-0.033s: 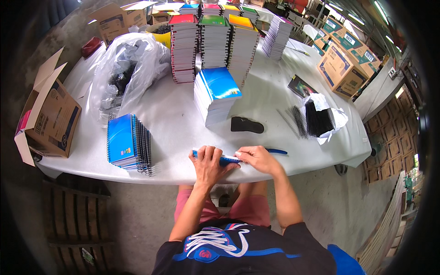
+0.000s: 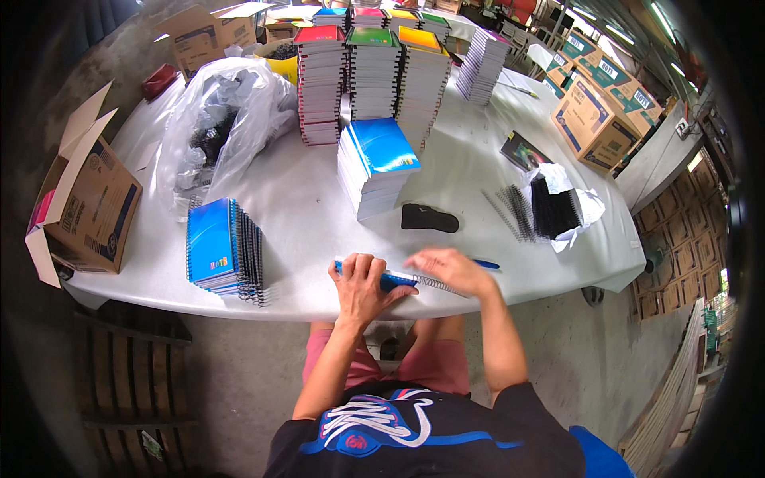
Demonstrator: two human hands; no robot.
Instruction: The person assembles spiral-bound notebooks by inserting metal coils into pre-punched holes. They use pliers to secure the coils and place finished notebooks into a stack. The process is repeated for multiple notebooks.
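My left hand [image 2: 362, 283] presses flat on a thin blue notebook [image 2: 398, 280] lying along the front edge of the white table [image 2: 307, 211]. My right hand [image 2: 446, 269] is blurred with motion. It sits at the notebook's right end, fingers on a wire spiral [image 2: 437, 284] that sticks out along the notebook's edge. A blue pen-like thing [image 2: 484, 264] lies just beyond my right hand.
A stack of spiral-bound blue notebooks [image 2: 219, 243] stands at the left, and another blue stack [image 2: 374, 163] in the middle, with tall coloured stacks [image 2: 370, 72] behind. Also here: a clear plastic bag [image 2: 227, 119], an open cardboard box [image 2: 88, 199], a black oblong object [image 2: 429, 217], loose spirals [image 2: 510, 211] and a bag of black spirals [image 2: 558, 209].
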